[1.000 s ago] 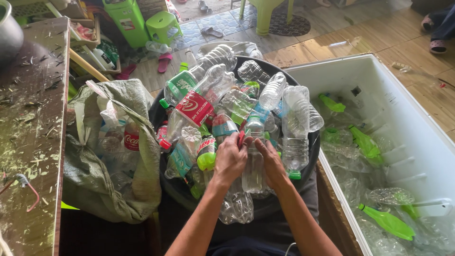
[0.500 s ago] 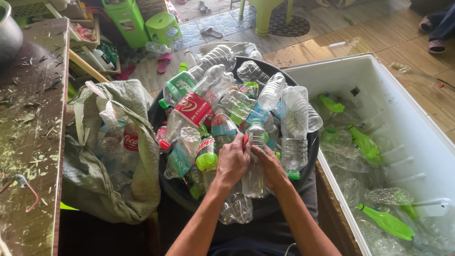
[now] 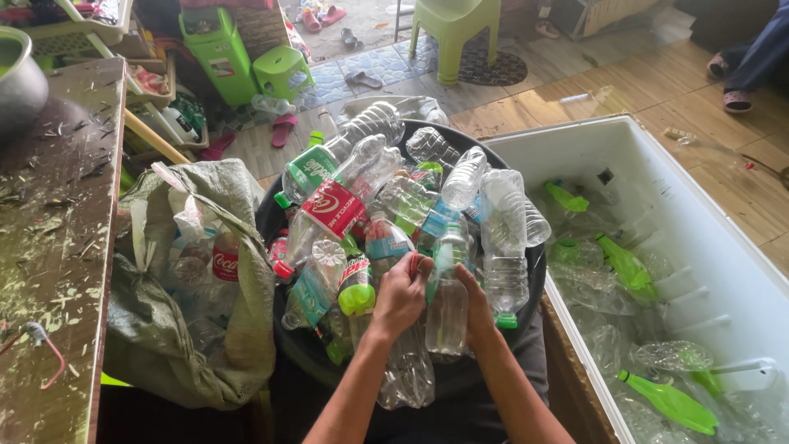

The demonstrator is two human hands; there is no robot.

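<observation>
— Two hands on one thing, is that right?

— Yes. My left hand (image 3: 400,293) and my right hand (image 3: 472,298) both clasp the same clear bottle (image 3: 448,296), which stands upright near the front of the black tub (image 3: 526,279), on top of the heap of empty bottles (image 3: 386,205). My left fingers wrap its upper part from one side; my right hand lies against the other side.

— What is hard to see there?

— My left fingers cover part of the neck, so I cannot tell how the cap sits. A bit of red shows at my left fingertips, too small to name. The bottle's base is lost among the other bottles.

— And the tub itself?

— Mostly buried. Only its dark rim shows, at the back and on the right; the near edge is hidden behind my forearms.

— What is around you?

— To the right, touching the tub, a white box (image 3: 657,164) holds crushed clear bottles and several green bottles (image 3: 629,265); its near corner is cut off by the frame. To the left, a grey-green sack (image 3: 205,329) slumps beside the tub, with more bottles inside, only partly visible through its opening. Farther left is a worn table (image 3: 57,247) with debris on it. At the top right, someone's foot in a sandal (image 3: 737,99) is on the wooden floor, the rest out of view.
</observation>
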